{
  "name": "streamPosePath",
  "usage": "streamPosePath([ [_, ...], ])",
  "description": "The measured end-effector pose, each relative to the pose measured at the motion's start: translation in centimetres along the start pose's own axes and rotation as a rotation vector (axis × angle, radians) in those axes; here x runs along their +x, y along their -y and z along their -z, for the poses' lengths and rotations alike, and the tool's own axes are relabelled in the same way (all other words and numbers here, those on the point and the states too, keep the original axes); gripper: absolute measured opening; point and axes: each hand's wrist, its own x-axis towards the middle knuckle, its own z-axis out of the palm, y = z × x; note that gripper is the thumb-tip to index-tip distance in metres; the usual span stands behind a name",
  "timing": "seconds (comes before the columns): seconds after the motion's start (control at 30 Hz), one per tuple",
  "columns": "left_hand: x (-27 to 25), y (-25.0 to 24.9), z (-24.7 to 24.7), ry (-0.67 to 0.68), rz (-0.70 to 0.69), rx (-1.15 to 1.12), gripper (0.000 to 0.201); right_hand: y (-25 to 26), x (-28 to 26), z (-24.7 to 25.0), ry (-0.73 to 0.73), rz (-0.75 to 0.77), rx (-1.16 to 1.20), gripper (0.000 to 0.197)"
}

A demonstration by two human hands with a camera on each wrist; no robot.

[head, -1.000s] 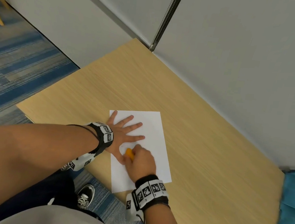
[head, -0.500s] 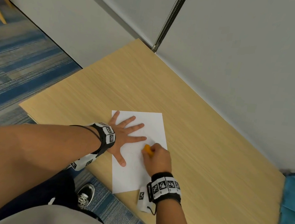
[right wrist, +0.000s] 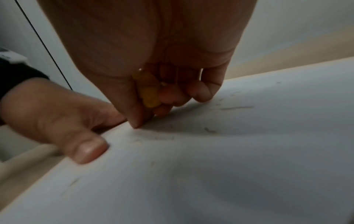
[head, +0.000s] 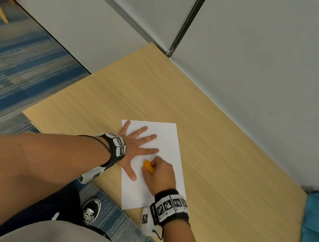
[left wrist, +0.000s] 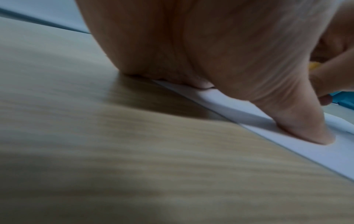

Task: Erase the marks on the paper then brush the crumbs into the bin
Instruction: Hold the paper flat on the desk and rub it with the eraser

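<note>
White sheet of paper [head: 172, 142] lies flat on the light wood-grain table [head: 230, 158], near the table's near-left edge, its near corner reaching that edge.

Left hand [head: 133, 147] spread wide, palm down, fingers straight and fanned across the left half of the sheet; heel of the palm sits partly on bare table at the paper's left edge. In the left wrist view the thumb [left wrist: 304, 125] presses flat onto the paper.

Right hand [head: 161, 173] curled, pinching a small orange-yellow eraser [head: 148, 167] between thumb and fingers. Eraser tip meets the paper just right of the left thumb and just near of the left index finger. The right wrist view shows the eraser [right wrist: 149, 97] tucked in the grip, thumb tip touching the sheet.

Faint grey pencil marks [right wrist: 235, 107] show on the paper right of the right hand, and a pale smudge just near of the thumb tip. Small specks scattered on the sheet; whether crumbs or marks, cannot tell.

Blue bin liner [head: 315, 228] at the far right, past the table's right end; the bin itself mostly out of frame.

Both wrists carry black straps with square black-and-white markers. Grey partition wall runs along the table's far side. Blue striped carpet and a black shoe [head: 90, 211] below the table's near edge.
</note>
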Motion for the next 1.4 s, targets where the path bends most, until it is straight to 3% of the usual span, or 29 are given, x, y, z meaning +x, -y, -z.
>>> streamPosePath([
  [0.17, 0.0, 0.1, -0.4, -0.025, -0.004, -0.004, 0.129, -1.6, 2.3, 1.4, -0.191, -0.171, 0.083, 0.027],
  [0.33, 0.1, 0.2, -0.4, -0.043, -0.009, 0.002, 0.128, -0.1, 0.4, 0.2, -0.011, 0.018, -0.003, 0.023],
  [0.5, 0.1, 0.2, -0.6, -0.048, -0.008, -0.005, 0.129, -1.3, 2.8, 1.7, -0.203, -0.142, 0.058, 0.027],
  [0.63, 0.2, 0.2, -0.5, -0.035, -0.004, 0.001, 0.131, 0.7, 1.0, -0.3, -0.036, 0.019, -0.023, 0.019],
  [0.8, 0.2, 0.2, -0.5, -0.046, -0.006, -0.008, 0.132, -0.8, 3.1, 1.5, -0.226, -0.156, 0.097, 0.027],
  [0.93, 0.3, 0.2, -0.5, -0.048, -0.002, -0.011, 0.135, 0.7, 2.1, 0.1, -0.084, -0.002, -0.011, 0.015],
  [1.1, 0.5, 0.3, -0.8, -0.062, -0.004, -0.011, 0.134, -0.8, 3.4, 1.5, -0.239, -0.175, 0.077, 0.026],
  [1.23, 0.5, 0.3, -0.8, -0.059, -0.002, -0.008, 0.135, 0.7, 2.1, 0.2, -0.104, -0.013, 0.022, 0.014],
  [1.3, 0.5, 0.2, -0.7, -0.057, -0.006, -0.003, 0.134, -0.3, 2.7, 0.9, -0.118, -0.067, 0.047, 0.023],
  [1.4, 0.4, 0.3, -0.7, -0.049, -0.006, -0.015, 0.133, -1.4, 3.8, 2.0, -0.251, -0.218, 0.131, 0.028],
])
